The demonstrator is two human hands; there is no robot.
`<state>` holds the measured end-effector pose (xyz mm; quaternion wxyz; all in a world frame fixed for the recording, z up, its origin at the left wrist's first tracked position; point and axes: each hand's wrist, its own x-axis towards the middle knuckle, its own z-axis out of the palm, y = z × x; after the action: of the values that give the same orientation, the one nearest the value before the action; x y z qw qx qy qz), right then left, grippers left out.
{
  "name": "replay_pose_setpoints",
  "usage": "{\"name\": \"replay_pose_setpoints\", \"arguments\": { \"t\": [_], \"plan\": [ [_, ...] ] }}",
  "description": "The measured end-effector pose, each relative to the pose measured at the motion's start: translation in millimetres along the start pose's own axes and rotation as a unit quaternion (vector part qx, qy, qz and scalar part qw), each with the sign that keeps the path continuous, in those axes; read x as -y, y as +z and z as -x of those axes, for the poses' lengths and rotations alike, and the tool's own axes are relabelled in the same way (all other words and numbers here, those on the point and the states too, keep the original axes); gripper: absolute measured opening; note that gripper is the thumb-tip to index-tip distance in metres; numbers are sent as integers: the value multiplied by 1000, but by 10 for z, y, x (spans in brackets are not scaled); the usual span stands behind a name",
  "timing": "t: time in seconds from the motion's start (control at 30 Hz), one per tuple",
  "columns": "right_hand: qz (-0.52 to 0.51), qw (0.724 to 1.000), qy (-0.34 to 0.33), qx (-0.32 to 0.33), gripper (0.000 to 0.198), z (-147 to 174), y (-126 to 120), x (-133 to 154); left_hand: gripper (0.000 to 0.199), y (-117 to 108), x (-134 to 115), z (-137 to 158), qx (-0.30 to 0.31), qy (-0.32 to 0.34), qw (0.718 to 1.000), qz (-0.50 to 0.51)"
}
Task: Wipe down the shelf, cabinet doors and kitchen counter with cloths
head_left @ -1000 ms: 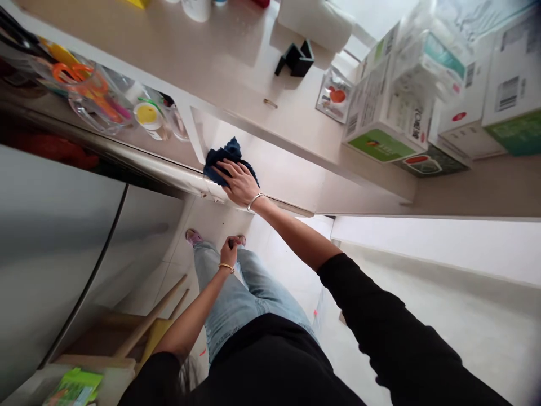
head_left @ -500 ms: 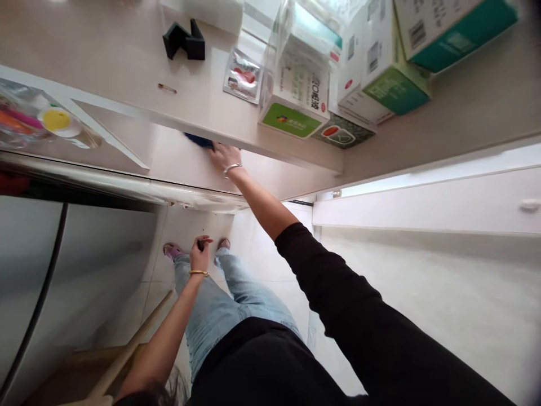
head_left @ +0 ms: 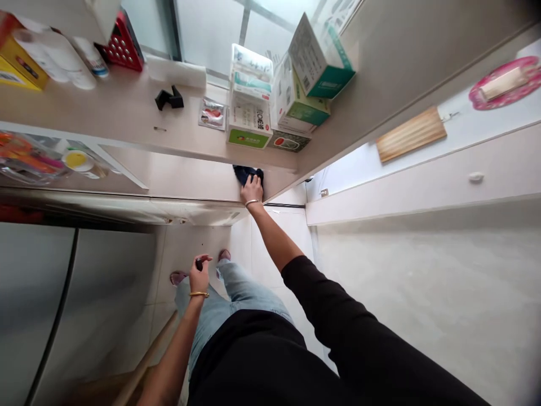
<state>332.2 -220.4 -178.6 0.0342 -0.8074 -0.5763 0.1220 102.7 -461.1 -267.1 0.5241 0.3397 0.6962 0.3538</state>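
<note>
With the right hand [head_left: 252,189] I hold the dark-blue cloth [head_left: 243,172] on the pale lower shelf [head_left: 190,176]; loosening near its edge could drop it; left hand [head_left: 198,275] grips a small black object [head_left: 199,264]

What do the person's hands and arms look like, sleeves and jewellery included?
Both hands are ungloved. The right hand has a slim silvery bracelet at its wrist and a long black sleeve ending near the elbow. The left hand has a gold-coloured bracelet; its forearm is sleeveless.
</note>
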Motion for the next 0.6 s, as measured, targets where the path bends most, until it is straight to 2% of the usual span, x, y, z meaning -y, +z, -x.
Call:
{"name": "replay_pose_setpoints", "arguments": {
  "t": [0.23,0.33,0.43,0.53,0.6],
  "plan": [
    [-140,989,40,9,55,897,45,-204,14,-315,-280,-30,-1,21,1000,-22],
    [-199,976,85,28,39,1303,67,-387,16,-505,-424,-49,9,51,998,-39],
    [-277,950,143,30,28,1733,53,-637,18,-711,-500,-53,10,79,995,-56],
    [-359,918,170,-9,37,1993,-101,-838,20,-871,-524,-54,1,98,993,-65],
    [-451,876,157,-62,46,1988,-303,-870,21,-914,-534,-55,-1,98,993,-71]
  ]
}}
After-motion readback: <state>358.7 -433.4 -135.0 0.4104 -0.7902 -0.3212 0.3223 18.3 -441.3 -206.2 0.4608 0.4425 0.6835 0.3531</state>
